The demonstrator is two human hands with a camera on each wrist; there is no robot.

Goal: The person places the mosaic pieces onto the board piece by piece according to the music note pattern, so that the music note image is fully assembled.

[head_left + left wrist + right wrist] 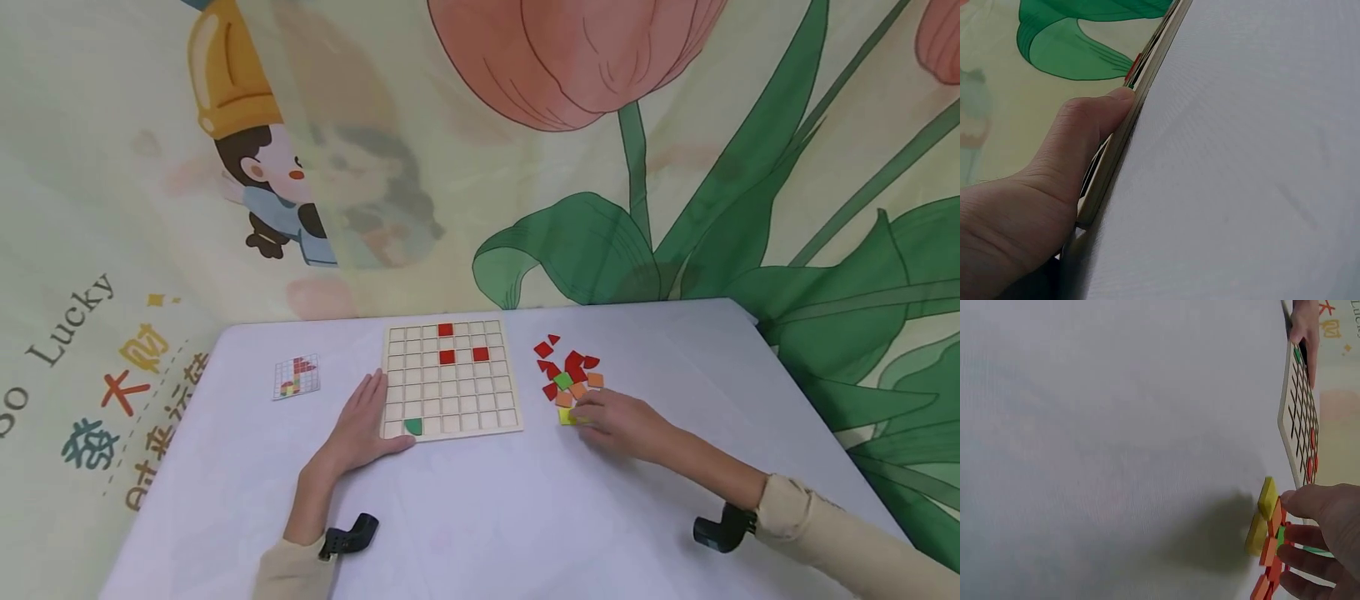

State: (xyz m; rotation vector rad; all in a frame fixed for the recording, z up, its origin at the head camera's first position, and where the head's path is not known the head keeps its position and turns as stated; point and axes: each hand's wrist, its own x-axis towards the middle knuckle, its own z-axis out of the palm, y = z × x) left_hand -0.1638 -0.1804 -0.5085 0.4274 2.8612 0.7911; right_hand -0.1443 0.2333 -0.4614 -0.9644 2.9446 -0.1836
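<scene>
A wooden grid board (453, 406) lies on the table with red squares (446, 330) in three of its cells. A green rounded piece (413, 427) sits in the bottom row. Straight fingers of my left hand (362, 427) lie along the board's left edge, its thumb on the near edge, as the left wrist view also shows. My right hand (622, 423) is at the loose pieces right of the board, fingers slightly bent, partly covering a yellow piece (566, 416). In the right wrist view its thumb is beside the yellow blocks (1267, 497), and its fingertips overlap orange and green ones.
Several red pieces (543, 350) lie at the back of the loose group, with a light green square (563, 380) and orange squares (595, 380) nearer. A small pattern card (297, 377) lies left of the board. A printed cloth (420, 167) hangs behind the table.
</scene>
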